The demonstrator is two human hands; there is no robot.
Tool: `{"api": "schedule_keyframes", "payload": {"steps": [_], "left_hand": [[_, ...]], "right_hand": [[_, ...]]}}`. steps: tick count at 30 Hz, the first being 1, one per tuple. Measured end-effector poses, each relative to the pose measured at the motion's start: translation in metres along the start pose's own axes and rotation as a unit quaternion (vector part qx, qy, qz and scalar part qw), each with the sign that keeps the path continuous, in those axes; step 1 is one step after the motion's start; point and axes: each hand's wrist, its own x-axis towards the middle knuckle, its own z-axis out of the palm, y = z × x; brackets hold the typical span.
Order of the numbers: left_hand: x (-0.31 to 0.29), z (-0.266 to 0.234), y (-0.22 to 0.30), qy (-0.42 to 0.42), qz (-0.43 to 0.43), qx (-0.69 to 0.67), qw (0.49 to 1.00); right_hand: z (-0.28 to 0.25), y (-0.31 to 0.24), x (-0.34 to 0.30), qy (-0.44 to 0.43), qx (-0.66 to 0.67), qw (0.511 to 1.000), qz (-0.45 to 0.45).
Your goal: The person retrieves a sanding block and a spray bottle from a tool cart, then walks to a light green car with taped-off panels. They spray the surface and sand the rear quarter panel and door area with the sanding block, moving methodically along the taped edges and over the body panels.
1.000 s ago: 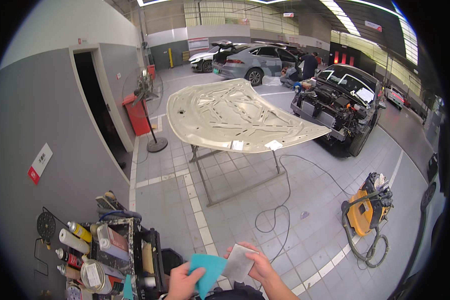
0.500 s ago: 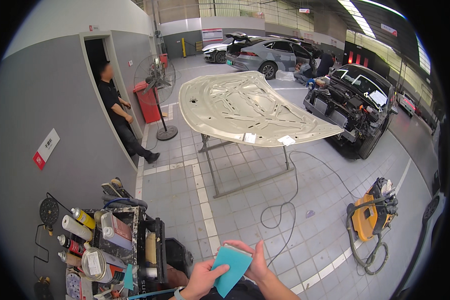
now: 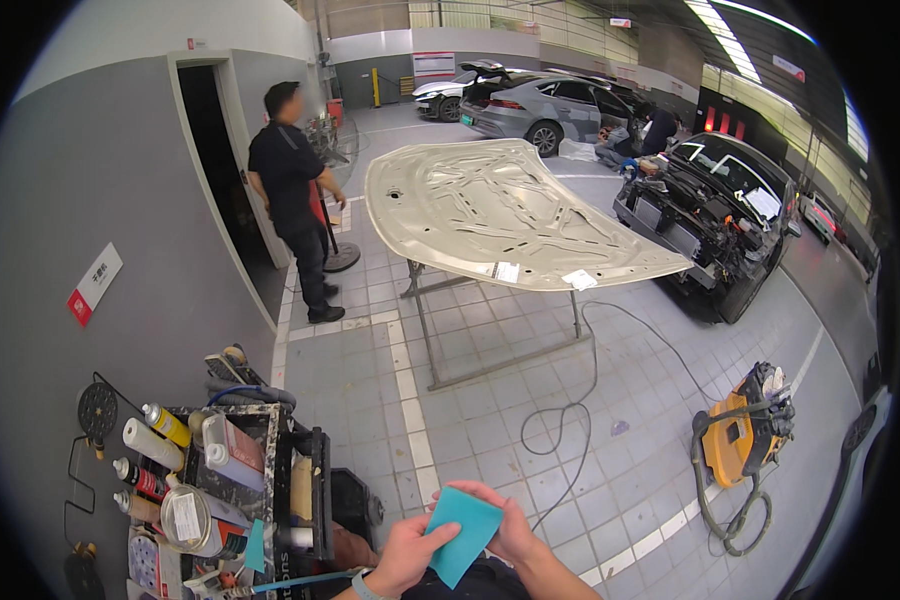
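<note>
Handling stage, looks like: left hand (image 3: pixel 406 552) pinches a thin turquoise rectangular sheet (image 3: pixel 472 531), right hand (image 3: pixel 515 536) cups its right edge, can't tell how firmly; next move probably needs both steady.

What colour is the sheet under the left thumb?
The sheet is plain turquoise; it shows best in the head view.

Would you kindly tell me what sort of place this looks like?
Most likely a car body repair shop: a detached hood lies on a metal stand, and a car beyond it has its engine bay exposed.
</note>
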Motion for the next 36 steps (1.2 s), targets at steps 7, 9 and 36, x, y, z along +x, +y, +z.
{"api": "schedule_keyframes", "payload": {"steps": [7,9,36], "left_hand": [[-0.002,-0.006,-0.011,0.042,0.016,0.002,0.999],[-0.005,-0.013,-0.016,0.060,0.002,0.030,0.998],[-0.264,-0.156,-0.164,0.498,0.387,-0.127,0.766]], "right_hand": [[0.005,-0.002,0.003,0.081,0.057,0.995,0.031],[0.002,-0.004,0.005,0.093,0.090,0.991,0.020],[0.267,0.314,0.136,-0.408,-0.503,0.734,0.205]]}}
